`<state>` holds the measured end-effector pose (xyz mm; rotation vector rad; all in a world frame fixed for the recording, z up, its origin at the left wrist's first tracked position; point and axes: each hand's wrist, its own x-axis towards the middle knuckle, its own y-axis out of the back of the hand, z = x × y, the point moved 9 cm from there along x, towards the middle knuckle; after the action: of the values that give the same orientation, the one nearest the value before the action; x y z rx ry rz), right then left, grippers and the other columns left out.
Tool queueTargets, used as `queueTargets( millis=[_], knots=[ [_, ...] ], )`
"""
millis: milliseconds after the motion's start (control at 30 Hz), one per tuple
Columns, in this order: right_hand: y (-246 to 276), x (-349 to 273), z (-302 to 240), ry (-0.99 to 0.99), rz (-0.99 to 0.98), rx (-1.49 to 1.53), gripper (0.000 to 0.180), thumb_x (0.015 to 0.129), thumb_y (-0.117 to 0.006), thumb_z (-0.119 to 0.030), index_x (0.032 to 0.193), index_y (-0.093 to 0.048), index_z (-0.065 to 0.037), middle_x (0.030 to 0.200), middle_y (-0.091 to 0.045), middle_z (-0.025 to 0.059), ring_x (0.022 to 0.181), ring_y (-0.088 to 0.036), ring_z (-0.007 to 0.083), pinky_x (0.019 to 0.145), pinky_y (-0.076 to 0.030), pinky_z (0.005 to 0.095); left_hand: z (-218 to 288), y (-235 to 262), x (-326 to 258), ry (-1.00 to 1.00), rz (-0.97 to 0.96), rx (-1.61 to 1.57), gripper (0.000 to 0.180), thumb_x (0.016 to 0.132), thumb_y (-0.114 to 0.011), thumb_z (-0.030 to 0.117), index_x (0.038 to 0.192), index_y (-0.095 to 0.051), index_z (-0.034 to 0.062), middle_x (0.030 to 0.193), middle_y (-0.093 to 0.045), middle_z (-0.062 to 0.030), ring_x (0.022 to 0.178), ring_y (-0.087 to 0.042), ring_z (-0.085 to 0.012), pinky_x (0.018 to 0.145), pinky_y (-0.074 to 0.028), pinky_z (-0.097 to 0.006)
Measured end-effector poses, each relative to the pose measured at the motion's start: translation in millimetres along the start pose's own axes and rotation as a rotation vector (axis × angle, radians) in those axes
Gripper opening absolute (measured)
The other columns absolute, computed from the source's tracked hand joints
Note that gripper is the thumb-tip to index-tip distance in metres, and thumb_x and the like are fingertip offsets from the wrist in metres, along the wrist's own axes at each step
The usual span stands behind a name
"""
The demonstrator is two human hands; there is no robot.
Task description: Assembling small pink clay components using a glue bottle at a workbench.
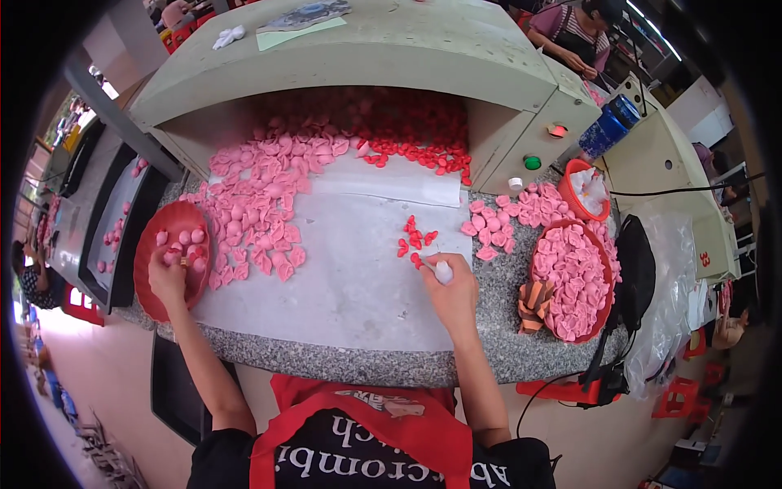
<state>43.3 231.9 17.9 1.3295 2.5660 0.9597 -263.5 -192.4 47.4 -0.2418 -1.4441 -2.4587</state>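
Observation:
My left hand (169,281) reaches down into a red oval scalloped dish (147,297) at the left edge of the table. Its fingers curl over round pink pieces (198,235) lying there; what is between the fingertips is hidden. Over the middle right of the white work sheet (342,285), my right hand (454,297) is closed around a small white bottle (444,272). A small red piece (417,261) lies right by its fingertips. Just beyond is a loose cluster of small red pieces (415,239).
A pale green metal hood (350,61) arches over heaped pink cupped pieces (252,196) and red pieces (423,155). At right stand a heaped red basket (570,281), a striped cloth bundle (534,306), a red cup (582,191) and a blue can (609,126). Another person (570,41) sits at back right.

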Motion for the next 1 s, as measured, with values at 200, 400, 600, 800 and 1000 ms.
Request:
queueTargets(
  millis=[200,400,600,800,1000],
  knots=[
    [-22,-31,-66,-0.024,-0.357,0.634,0.022,0.072,-0.060,0.005,0.094,-0.059,0.001,0.100,-0.055,0.0091,0.070,-0.056,0.0101,0.054,-0.045,0.0195,172,-16,-144,-0.259,-0.781,-1.184,0.027,0.073,-0.060,0.001,0.100,-0.057,0.0004,0.095,-0.057,-0.0067,0.080,-0.053,-0.0096,0.067,-0.042,-0.020],
    [-23,-42,-84,-0.085,-0.348,1.021,0.027,0.073,-0.060,0.007,0.099,-0.060,0.001,0.106,-0.053,0.0104,0.071,-0.056,0.0098,0.054,-0.045,0.0196,236,-27,-223,-0.289,-1.113,-1.415,0.032,0.066,-0.070,-0.003,0.096,-0.057,-0.0020,0.099,-0.052,-0.0099,0.091,-0.053,-0.0165,0.076,-0.046,-0.029],
    [-37,-44,-64,-0.199,-0.316,0.859,0.022,0.074,-0.060,0.005,0.096,-0.061,0.000,0.102,-0.055,0.0088,0.068,-0.056,0.0085,0.052,-0.044,0.0195,227,-43,-219,-0.384,-1.057,-1.260,0.030,0.069,-0.068,0.000,0.097,-0.057,0.0009,0.097,-0.052,-0.0079,0.089,-0.054,-0.0156,0.074,-0.047,-0.028],
    [-22,-29,19,-0.209,-0.130,0.366,0.016,0.074,-0.064,-0.004,0.089,-0.062,-0.001,0.083,-0.060,0.0050,0.064,-0.055,0.0083,0.053,-0.045,0.0225,93,2,-51,-0.427,0.168,-0.328,0.029,0.072,-0.062,0.004,0.100,-0.057,0.0058,0.096,-0.052,-0.0072,0.083,-0.054,-0.0178,0.068,-0.045,-0.027],
    [-15,3,10,0.032,-0.029,-0.086,0.022,0.068,-0.067,-0.009,0.088,-0.061,-0.003,0.085,-0.061,0.0092,0.074,-0.059,0.0224,0.069,-0.045,0.0320,11,13,-10,-0.262,0.292,0.213,0.035,0.071,-0.062,0.010,0.105,-0.057,0.0083,0.097,-0.051,-0.0170,0.090,-0.050,-0.0323,0.076,-0.042,-0.040]
  ],
)
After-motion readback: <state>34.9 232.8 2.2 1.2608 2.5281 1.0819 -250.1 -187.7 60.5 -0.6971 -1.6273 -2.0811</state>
